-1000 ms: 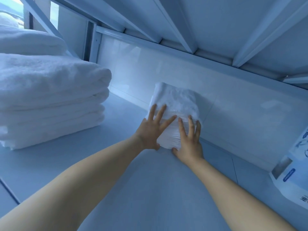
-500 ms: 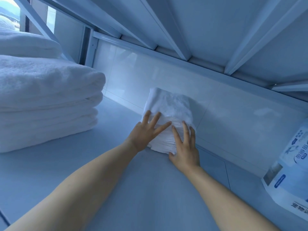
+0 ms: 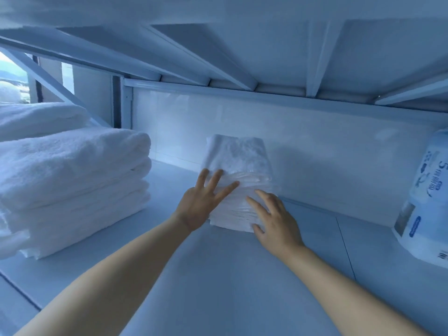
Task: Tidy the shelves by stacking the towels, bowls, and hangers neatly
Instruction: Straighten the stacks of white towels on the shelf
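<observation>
There is writing on only one thing, the white plastic pack point(image 3: 426, 214) standing at the far right of the shelf point(image 3: 242, 275). Near the top of the pack is a big dark "5", turned on its side. Next to it are rows of dark signs, tilted and too blurry to read. Lower down is a small blue label point(image 3: 415, 227) with white writing, too tiny to make out. At the bottom, more dark marks run off the edge of the picture.

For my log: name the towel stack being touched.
The small middle stack, touched by left hand and right hand; the large left stack lies untouched.
</observation>
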Motion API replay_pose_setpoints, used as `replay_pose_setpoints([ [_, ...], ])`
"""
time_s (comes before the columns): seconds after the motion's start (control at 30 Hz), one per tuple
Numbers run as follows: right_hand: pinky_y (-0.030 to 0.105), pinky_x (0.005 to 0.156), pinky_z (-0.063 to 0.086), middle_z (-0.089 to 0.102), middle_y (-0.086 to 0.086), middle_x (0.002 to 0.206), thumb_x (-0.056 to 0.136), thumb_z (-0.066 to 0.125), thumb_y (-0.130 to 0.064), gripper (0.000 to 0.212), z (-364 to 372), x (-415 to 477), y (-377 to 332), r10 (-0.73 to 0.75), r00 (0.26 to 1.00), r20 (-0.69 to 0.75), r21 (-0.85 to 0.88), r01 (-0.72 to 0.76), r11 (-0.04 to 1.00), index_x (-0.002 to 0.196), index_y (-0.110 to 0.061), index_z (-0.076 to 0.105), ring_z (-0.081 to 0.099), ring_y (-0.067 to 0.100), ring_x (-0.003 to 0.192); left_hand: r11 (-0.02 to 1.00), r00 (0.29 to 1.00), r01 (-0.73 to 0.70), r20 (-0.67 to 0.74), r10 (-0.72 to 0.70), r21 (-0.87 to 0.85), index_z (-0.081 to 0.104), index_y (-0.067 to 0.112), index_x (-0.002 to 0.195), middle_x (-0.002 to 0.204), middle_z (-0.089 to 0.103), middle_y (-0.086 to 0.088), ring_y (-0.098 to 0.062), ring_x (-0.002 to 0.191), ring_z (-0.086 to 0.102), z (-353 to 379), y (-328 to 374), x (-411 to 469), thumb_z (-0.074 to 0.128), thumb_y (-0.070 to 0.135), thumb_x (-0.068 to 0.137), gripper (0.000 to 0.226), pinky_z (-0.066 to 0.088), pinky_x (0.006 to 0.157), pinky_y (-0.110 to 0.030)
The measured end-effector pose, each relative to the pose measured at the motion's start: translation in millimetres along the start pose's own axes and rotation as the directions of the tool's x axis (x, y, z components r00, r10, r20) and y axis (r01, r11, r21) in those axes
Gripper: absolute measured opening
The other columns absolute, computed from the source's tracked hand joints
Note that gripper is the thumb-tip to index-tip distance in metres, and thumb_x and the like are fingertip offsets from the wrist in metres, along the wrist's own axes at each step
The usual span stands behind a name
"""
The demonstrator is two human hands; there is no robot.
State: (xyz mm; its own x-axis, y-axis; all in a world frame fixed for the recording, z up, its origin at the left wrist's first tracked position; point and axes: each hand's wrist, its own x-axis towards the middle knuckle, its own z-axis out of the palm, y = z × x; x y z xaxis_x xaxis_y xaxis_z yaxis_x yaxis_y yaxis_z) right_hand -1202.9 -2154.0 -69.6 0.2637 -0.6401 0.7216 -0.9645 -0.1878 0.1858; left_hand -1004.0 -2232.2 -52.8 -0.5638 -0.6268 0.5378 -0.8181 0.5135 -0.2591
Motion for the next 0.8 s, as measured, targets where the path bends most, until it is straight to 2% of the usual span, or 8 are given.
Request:
replay_pose_setpoints([
  [0.17,0.044,0.084,0.052,0.045,0.010,0.139,0.060,0.081,-0.014,0.078,-22,7,-24,0.118,0.993,-0.004,0.011,-0.118,0.993,0.132,-0.016,0.050,0.048,0.034,0.122,1.000,1.000,-0.008,0.019,0.008,-0.027,-0.008,0.042,0.143,0.154,0.013,-0.009,-0.040,0.135,0.017,-11,-15,-25,0.070,0.004,0.068,0.115,0.053,0.056,-0.033],
  [0.27,0.045,0.093,0.046,0.030,0.007,0.149,0.071,0.074,-0.018,0.079,-28,7,-39,0.185,0.982,0.032,0.065,-0.187,0.980,0.141,-0.020,0.036,0.033,0.033,0.133,1.000,0.999,-0.022,0.037,0.023,-0.011,-0.003,0.042,0.145,0.152,0.017,-0.008,-0.039,0.131,0.023,-19,-27,-43,0.072,0.007,0.064,0.116,0.045,0.047,-0.028],
  [0.33,0.042,0.099,0.042,0.021,0.004,0.153,0.075,0.071,-0.022,0.081,-32,3,-51,0.211,0.976,0.051,0.120,-0.216,0.969,0.144,-0.024,0.029,0.024,0.030,0.137,0.999,0.999,-0.034,0.034,0.034,-0.009,0.001,0.041,0.146,0.150,0.021,-0.008,-0.040,0.129,0.026,-25,-36,-55,0.071,0.006,0.061,0.115,0.044,0.046,-0.027],
  [0.53,0.027,0.087,0.042,0.007,-0.005,0.155,0.074,0.073,-0.033,0.088,-51,-10,-92,0.273,0.961,0.043,0.252,-0.274,0.928,0.145,-0.034,0.021,0.014,0.014,0.139,0.997,0.997,-0.073,0.006,0.073,-0.013,0.007,0.041,0.146,0.150,0.025,-0.007,-0.039,0.128,0.031,-41,-61,-95,0.072,0.006,0.057,0.116,0.049,0.055,-0.034],
  [0.67,0.031,0.090,0.045,0.006,-0.007,0.154,0.071,0.075,-0.039,0.096,-61,-15,-117,0.337,0.940,0.057,0.310,-0.338,0.889,0.145,-0.037,0.015,0.024,0.015,0.138,0.994,0.994,-0.108,0.015,0.108,0.001,-0.024,0.044,0.136,0.153,0.010,-0.005,-0.036,0.133,0.020,-47,-80,-117,0.072,0.018,0.067,0.121,0.050,0.067,-0.035],
  [0.8,0.024,0.091,0.038,0.013,-0.005,0.152,0.073,0.075,-0.036,0.097,-59,-18,-137,0.337,0.937,0.093,0.410,-0.344,0.844,0.146,-0.033,0.012,0.031,0.012,0.133,0.990,0.992,-0.126,-0.003,0.126,0.058,-0.041,0.039,0.128,0.153,0.002,-0.006,-0.032,0.137,0.015,-50,-97,-130,0.068,0.031,0.074,0.122,0.046,0.083,-0.037],
])
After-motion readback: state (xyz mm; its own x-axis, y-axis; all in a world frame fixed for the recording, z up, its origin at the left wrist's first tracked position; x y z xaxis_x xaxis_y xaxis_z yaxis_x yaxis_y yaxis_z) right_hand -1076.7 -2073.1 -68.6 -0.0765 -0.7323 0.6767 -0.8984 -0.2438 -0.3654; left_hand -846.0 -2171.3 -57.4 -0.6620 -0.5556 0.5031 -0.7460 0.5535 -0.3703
